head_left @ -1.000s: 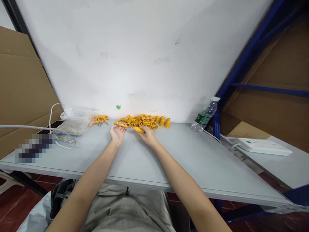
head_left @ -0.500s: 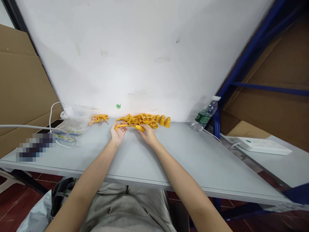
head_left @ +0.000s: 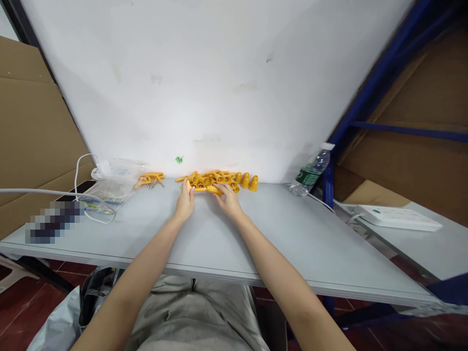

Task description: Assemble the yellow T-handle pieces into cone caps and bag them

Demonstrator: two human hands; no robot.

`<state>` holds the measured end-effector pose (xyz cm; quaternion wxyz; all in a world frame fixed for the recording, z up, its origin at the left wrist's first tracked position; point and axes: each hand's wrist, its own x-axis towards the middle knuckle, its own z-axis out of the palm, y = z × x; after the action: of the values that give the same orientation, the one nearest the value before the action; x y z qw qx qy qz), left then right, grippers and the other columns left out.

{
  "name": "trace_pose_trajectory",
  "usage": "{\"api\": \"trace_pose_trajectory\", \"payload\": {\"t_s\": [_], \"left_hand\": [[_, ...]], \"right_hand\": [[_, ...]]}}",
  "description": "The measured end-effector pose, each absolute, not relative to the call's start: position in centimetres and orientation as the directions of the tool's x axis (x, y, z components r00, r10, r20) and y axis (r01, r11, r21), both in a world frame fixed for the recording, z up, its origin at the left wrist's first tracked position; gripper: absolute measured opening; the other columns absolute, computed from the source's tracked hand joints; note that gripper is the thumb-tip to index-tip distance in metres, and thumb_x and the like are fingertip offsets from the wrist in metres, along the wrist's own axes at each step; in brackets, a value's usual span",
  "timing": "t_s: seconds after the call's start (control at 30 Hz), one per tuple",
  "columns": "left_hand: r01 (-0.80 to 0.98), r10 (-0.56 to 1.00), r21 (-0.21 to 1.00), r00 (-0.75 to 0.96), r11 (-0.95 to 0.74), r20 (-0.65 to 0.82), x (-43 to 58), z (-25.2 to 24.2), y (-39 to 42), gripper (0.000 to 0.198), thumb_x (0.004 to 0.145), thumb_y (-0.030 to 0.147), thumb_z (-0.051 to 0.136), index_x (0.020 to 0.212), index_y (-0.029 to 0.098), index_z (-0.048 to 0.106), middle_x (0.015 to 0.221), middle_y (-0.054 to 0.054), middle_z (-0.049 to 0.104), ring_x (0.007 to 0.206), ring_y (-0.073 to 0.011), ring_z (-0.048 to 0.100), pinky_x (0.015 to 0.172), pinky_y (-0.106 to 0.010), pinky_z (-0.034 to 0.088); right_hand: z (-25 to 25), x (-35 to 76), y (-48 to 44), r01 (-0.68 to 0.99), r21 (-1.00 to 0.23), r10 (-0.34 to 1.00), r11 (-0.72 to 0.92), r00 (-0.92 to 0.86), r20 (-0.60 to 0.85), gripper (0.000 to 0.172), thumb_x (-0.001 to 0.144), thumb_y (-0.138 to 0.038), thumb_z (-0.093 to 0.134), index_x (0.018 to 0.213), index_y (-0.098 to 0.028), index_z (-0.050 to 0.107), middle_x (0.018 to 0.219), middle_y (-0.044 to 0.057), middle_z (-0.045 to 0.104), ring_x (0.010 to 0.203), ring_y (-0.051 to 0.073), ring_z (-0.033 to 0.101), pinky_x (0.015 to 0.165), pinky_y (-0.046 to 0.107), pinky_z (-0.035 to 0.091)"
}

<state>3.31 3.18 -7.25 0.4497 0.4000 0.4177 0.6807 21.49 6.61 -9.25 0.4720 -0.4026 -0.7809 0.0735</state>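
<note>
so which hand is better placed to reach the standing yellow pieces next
Right, probably: the right hand is nearer the standing pieces, though holding a yellow piece; the left hand is farther.

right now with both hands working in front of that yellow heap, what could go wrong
The left hand and right hand hold a yellow piece between them, just in front of the pile, so a fingertip might nudge loose parts out of place. The small yellow cups standing at the pile's right end are near the right hand and could be tipped over.
</note>
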Motion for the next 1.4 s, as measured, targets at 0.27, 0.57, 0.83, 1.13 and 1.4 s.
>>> {"api": "trace_pose_trajectory", "payload": {"t_s": [0.27, 0.57, 0.83, 1.13, 1.4], "left_hand": [[-0.022, 0.923, 0.952, -0.252, -0.305, 0.290, 3.2, -7.7, 3.1, 0.043, 0.074, 0.005, 0.062, 0.113, 0.023, 0.062, 0.115, -0.010, 0.055, 0.110, -0.0241, 0.056, 0.103, -0.036, 0.038], [0.065, 0.925, 0.955, -0.237, -0.291, 0.298, 2.6, -7.4, 3.1, 0.040, 0.067, -0.005, 0.058, 0.093, 0.024, 0.068, 0.093, -0.004, 0.054, 0.086, -0.0196, 0.058, 0.093, -0.032, 0.042], [0.136, 0.910, 0.933, -0.213, -0.332, 0.355, 2.2, -7.3, 3.1, 0.040, 0.069, -0.003, 0.059, 0.096, 0.025, 0.066, 0.105, -0.007, 0.057, 0.103, -0.0247, 0.056, 0.093, -0.030, 0.042], [0.099, 0.904, 0.940, -0.259, -0.327, 0.342, 2.3, -7.6, 3.3, 0.035, 0.068, -0.002, 0.059, 0.091, 0.024, 0.065, 0.099, -0.007, 0.056, 0.102, -0.0255, 0.055, 0.097, -0.033, 0.041], [0.285, 0.882, 0.879, -0.173, -0.381, 0.438, 2.3, -7.5, 3.1, 0.033, 0.073, 0.000, 0.057, 0.096, 0.023, 0.065, 0.105, -0.009, 0.055, 0.099, -0.0249, 0.056, 0.093, -0.032, 0.043]], "right_hand": [[-9.3, 21.4, 6.8, 0.534, -0.546, 0.729, 0.645, -0.216, 0.650, 0.041, 0.085, -0.025, 0.055, 0.125, -0.020, 0.054, 0.119, 0.014, 0.061, 0.104, 0.026, 0.059, 0.090, 0.044, 0.050], [-8.5, 22.6, 7.2, 0.344, -0.704, 0.783, 0.621, -0.276, 0.557, 0.038, 0.080, -0.039, 0.065, 0.111, -0.020, 0.058, 0.114, 0.012, 0.066, 0.096, 0.024, 0.065, 0.091, 0.045, 0.050], [-7.9, 22.3, 6.6, 0.251, -0.851, 0.878, 0.461, -0.267, 0.397, 0.048, 0.078, -0.063, 0.060, 0.097, -0.019, 0.062, 0.090, 0.007, 0.070, 0.066, 0.022, 0.068, 0.076, 0.043, 0.055], [-7.9, 22.2, 6.4, 0.124, -0.903, 0.880, 0.412, -0.312, 0.358, 0.054, 0.076, -0.054, 0.067, 0.115, -0.022, 0.047, 0.096, 0.006, 0.070, 0.071, 0.020, 0.070, 0.076, 0.041, 0.056], [-6.6, 22.2, 5.5, 0.114, -0.957, 0.939, 0.267, -0.254, 0.232, 0.048, 0.073, -0.065, 0.066, 0.086, -0.021, 0.051, 0.078, 0.006, 0.073, 0.055, 0.019, 0.067, 0.071, 0.039, 0.055]]}}
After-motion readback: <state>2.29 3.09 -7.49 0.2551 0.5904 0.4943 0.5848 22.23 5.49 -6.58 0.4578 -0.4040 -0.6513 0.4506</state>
